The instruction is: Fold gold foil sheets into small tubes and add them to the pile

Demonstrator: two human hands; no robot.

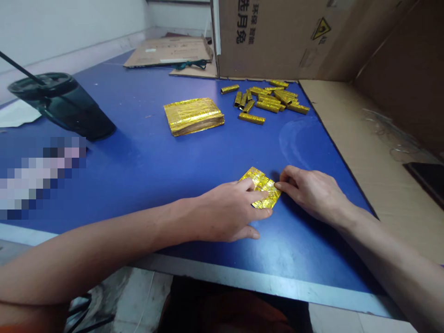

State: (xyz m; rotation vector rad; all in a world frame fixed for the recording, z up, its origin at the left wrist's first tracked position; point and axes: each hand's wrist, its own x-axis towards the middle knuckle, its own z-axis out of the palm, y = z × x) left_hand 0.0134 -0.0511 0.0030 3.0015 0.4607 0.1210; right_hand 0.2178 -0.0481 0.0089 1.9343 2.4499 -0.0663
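Note:
A sheet of gold foil paper [258, 177] lies on the blue table near its front edge. My left hand [234, 210] rests flat over its left part, fingers spread and pressing on it. At the sheet's right edge, my right hand [308, 189] pinches the paper between thumb and forefinger. Beyond the hands sits a stack of gold foil paper [194, 113], its brown sheet edges facing me. To the right of that stack is a loose pile of small folded gold paper tubes [268, 105]. Part of the sheet is hidden under my left fingers.
A dark lidded cup [69, 106] with a straw stands at the far left. A large cardboard box [270, 41] rises behind the tubes. Flattened cardboard [166, 51] lies at the back, and more cardboard [350, 152] borders the blue table [149, 171] on the right.

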